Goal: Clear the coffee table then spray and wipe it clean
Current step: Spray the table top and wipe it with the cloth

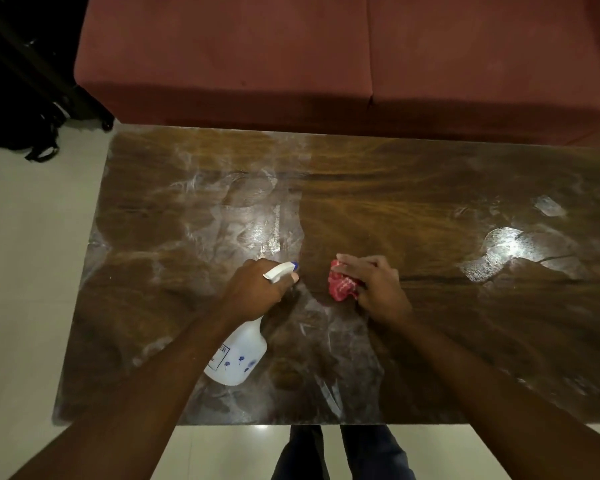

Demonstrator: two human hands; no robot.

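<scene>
Head view: my left hand gripping white spray bottle over near-centre of coffee table; my right hand bunching red checked cloth, pressing it on tabletop.

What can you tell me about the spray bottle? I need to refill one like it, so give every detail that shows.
The spray bottle looks like translucent white plastic, with a white trigger head and a blue nozzle tip. Its rounded body bears small blue marks and part of a boxed label. The left hand has its grip around the neck and trigger, holding it tilted, nozzle pointing away from the person over the table. Whether its base touches the table cannot be told. The fill level is not clear.
</scene>
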